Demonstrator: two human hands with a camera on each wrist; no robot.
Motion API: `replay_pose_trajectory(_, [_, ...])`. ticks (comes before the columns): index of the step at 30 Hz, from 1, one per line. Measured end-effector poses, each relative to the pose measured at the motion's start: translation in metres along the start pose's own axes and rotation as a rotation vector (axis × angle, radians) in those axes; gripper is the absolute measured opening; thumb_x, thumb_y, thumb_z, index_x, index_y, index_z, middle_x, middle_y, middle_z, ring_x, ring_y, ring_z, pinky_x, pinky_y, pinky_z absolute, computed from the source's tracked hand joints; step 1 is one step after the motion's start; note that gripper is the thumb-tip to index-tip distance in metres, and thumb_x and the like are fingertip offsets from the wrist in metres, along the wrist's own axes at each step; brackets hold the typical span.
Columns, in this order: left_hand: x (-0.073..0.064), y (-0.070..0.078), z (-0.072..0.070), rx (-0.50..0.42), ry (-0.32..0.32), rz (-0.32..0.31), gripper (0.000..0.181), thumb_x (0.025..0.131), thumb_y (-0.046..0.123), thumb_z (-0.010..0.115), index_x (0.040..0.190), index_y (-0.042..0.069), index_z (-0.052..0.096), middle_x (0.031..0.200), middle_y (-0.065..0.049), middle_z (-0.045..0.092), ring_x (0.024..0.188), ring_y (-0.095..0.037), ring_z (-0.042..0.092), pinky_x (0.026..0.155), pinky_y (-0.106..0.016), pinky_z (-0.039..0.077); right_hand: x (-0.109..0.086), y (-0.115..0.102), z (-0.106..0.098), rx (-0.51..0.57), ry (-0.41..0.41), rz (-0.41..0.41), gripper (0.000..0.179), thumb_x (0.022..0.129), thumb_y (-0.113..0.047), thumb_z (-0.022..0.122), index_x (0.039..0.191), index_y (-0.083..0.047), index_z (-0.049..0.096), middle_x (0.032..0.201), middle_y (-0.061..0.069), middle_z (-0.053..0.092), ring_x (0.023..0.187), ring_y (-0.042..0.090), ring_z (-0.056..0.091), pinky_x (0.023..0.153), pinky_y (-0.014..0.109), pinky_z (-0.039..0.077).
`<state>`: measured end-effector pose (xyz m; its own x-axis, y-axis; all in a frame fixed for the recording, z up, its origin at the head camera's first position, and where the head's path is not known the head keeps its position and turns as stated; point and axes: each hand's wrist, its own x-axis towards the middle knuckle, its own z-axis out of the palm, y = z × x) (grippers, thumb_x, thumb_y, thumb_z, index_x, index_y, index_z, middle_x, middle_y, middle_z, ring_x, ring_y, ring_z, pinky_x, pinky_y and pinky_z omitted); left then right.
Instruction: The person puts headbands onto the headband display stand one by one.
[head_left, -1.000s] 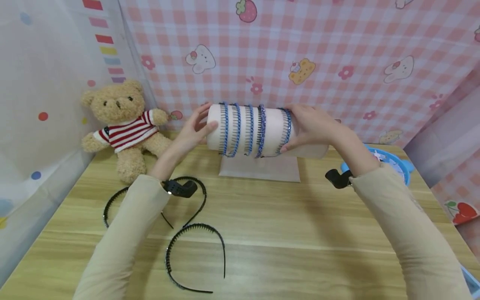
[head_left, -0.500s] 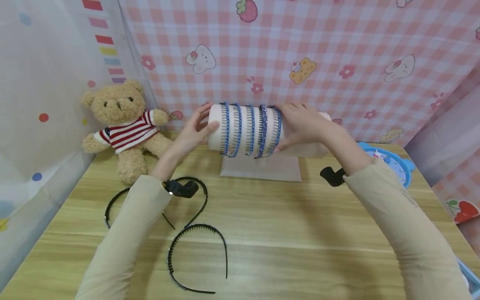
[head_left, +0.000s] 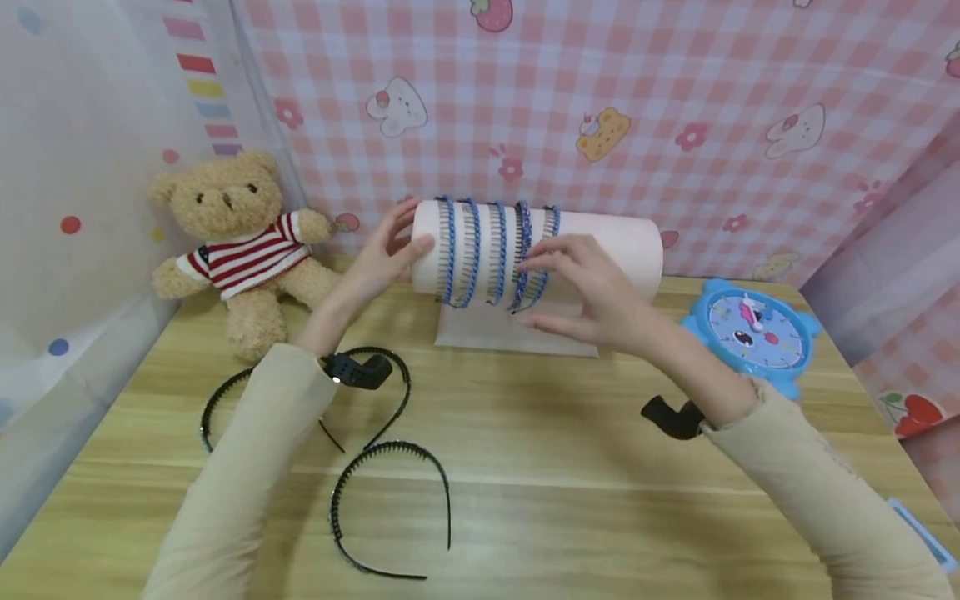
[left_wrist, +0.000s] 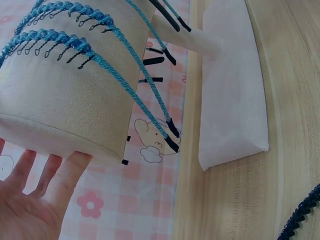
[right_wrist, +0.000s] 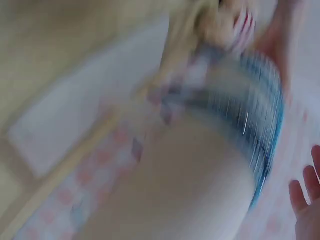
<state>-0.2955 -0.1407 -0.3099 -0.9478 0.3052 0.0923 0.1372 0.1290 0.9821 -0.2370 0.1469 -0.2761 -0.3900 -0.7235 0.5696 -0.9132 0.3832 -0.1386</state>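
The right hand [head_left: 600, 302] is drawn back, empty, half-open; stand [head_left: 618, 250] braced by spread left hand [head_left: 378, 262]; hairbands [head_left: 497, 254] seemingly being spaced, straightening likely needed.

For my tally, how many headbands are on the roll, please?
5, rightward from the left hand: first headband, second, third, fourth, and fifth, partly behind the right hand.

Five toothed bluish headbands [head_left: 502, 250] arch over a pale, sideways roll [head_left: 626, 250]. They stand in a row toward its nine-o'clock end.
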Motion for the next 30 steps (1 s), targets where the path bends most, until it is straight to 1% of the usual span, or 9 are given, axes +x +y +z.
replay_pose_trajectory(2, [0.001, 0.002, -0.002, 0.006, 0.003, 0.006, 0.062, 0.091, 0.034, 0.054, 0.143, 0.033, 0.021, 0.153, 0.002, 0.018, 0.135, -0.025, 0.030, 0.093, -0.049, 0.047, 0.003, -0.018, 0.017, 0.046, -0.108, -0.045, 0.050, 0.080, -0.043, 0.066, 0.113, -0.006, 0.059, 0.114, 0.011, 0.058, 0.106, 0.023, 0.052, 0.095, 0.036, 0.044])
replay_pose_trajectory(4, [0.002, 0.002, -0.003, 0.011, 0.006, 0.009, 0.062, 0.091, 0.034, 0.054, 0.143, 0.033, 0.021, 0.152, 0.002, 0.018, 0.135, -0.025, 0.030, 0.094, -0.049, 0.047, 0.007, -0.036, 0.034, 0.106, -0.325, -0.044, 0.046, 0.082, -0.040, 0.065, 0.115, -0.010, 0.059, 0.114, 0.006, 0.059, 0.106, 0.018, 0.055, 0.094, 0.032, 0.046])
replay_pose_trajectory(7, [0.003, 0.001, -0.003, 0.009, 0.010, 0.009, 0.061, 0.091, 0.033, 0.054, 0.143, 0.033, 0.022, 0.152, 0.002, 0.019, 0.135, -0.025, 0.030, 0.094, -0.050, 0.046, 0.011, -0.057, 0.065, 0.208, -0.659, 0.031, 0.042, 0.084, -0.037, 0.063, 0.118, -0.012, 0.057, 0.113, 0.003, 0.059, 0.104, 0.015, 0.056, 0.092, 0.025, 0.048])
replay_pose_trajectory(10, [0.002, -0.001, -0.003, 0.004, 0.016, 0.013, 0.060, 0.091, 0.031, 0.053, 0.143, 0.031, 0.022, 0.152, 0.001, 0.020, 0.135, -0.026, 0.031, 0.094, -0.051, 0.046, 0.014, -0.067, 0.097, 0.261, -0.828, 0.148, 0.041, 0.085, -0.035, 0.063, 0.116, -0.009, 0.056, 0.107, 0.004, 0.059, 0.095, 0.013, 0.057, 0.083, 0.019, 0.049])
replay_pose_trajectory(13, [-0.002, 0.003, 0.000, -0.001, 0.015, 0.011, 0.059, 0.093, 0.027, 0.051, 0.144, 0.029, 0.021, 0.152, -0.001, 0.020, 0.134, -0.027, 0.032, 0.093, -0.051, 0.047, 0.017, -0.070, 0.122, 0.236, -0.888, 0.244, 0.049, 0.083, -0.041, 0.064, 0.116, -0.007, 0.054, 0.104, 0.003, 0.058, 0.088, 0.011, 0.055, 0.075, 0.017, 0.048])
replay_pose_trajectory(17, [-0.002, 0.004, 0.002, -0.008, 0.010, 0.006, 0.059, 0.093, 0.025, 0.051, 0.144, 0.029, 0.021, 0.153, -0.001, 0.019, 0.134, -0.027, 0.032, 0.093, -0.051, 0.047, 0.018, -0.074, 0.145, 0.106, -0.951, 0.270, 0.062, 0.079, -0.051, 0.063, 0.120, -0.007, 0.049, 0.107, 0.003, 0.058, 0.087, 0.009, 0.056, 0.074, 0.019, 0.050])
replay_pose_trajectory(21, [0.000, 0.000, 0.001, -0.005, 0.016, 0.011, 0.059, 0.092, 0.028, 0.053, 0.143, 0.032, 0.022, 0.152, 0.001, 0.019, 0.134, -0.027, 0.032, 0.093, -0.050, 0.047, 0.019, -0.079, 0.157, 0.032, -0.957, 0.238, 0.041, 0.086, -0.042, 0.060, 0.110, -0.009, 0.054, 0.103, 0.003, 0.060, 0.086, 0.010, 0.059, 0.074, 0.020, 0.052])
replay_pose_trajectory(26, [0.000, -0.001, 0.002, -0.003, 0.018, 0.010, 0.059, 0.092, 0.030, 0.054, 0.142, 0.034, 0.023, 0.152, 0.001, 0.020, 0.133, -0.026, 0.033, 0.091, -0.049, 0.049, 0.016, -0.080, 0.155, 0.199, -0.953, 0.343, 0.015, 0.087, -0.020, 0.061, 0.096, -0.009, 0.057, 0.085, -0.001, 0.058, 0.074, 0.008, 0.054, 0.065, 0.016, 0.048])
replay_pose_trajectory(30, [0.000, -0.002, 0.001, 0.005, 0.024, -0.001, 0.060, 0.091, 0.032, 0.054, 0.142, 0.035, 0.022, 0.152, 0.001, 0.019, 0.134, -0.026, 0.032, 0.092, -0.048, 0.048, 0.010, -0.069, 0.144, 0.468, -0.960, 0.510, 0.012, 0.086, -0.008, 0.061, 0.096, -0.004, 0.055, 0.080, 0.000, 0.055, 0.060, 0.008, 0.053, 0.057, 0.019, 0.052])
